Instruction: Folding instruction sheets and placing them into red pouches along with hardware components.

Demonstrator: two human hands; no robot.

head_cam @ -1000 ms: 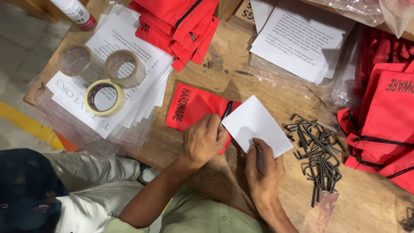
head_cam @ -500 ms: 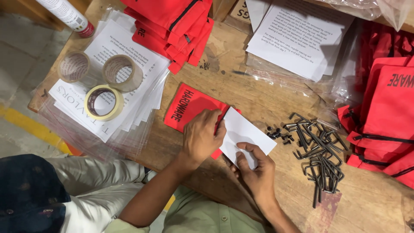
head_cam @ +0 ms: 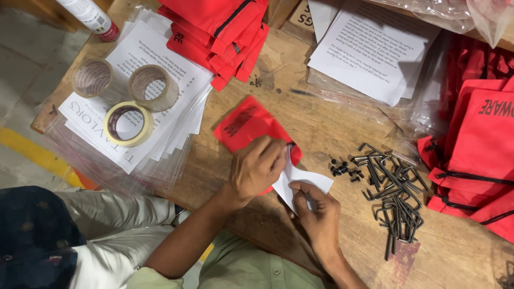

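Observation:
A small red zip pouch [head_cam: 243, 126] with black print lies on the wooden table [head_cam: 321, 118]. My left hand [head_cam: 257, 170] grips the pouch at its near end, by the opening. My right hand [head_cam: 318, 214] pinches a folded white paper [head_cam: 308, 181], and the paper's far edge sits at the pouch mouth under my left fingers. How far the paper reaches inside is hidden by my left hand.
Black hex keys [head_cam: 393, 187] and small black screws [head_cam: 342, 167] lie right of my hands. Three tape rolls [head_cam: 128, 124] rest on bagged printed sheets [head_cam: 160, 53] at left. Red pouches are stacked at the top [head_cam: 219, 27] and right [head_cam: 476, 144]. More printed sheets [head_cam: 375, 48] lie top right.
The white paper, flat and wide a second ago, is now folded narrower and has moved left to the pouch mouth. My left hand has closed over the opening.

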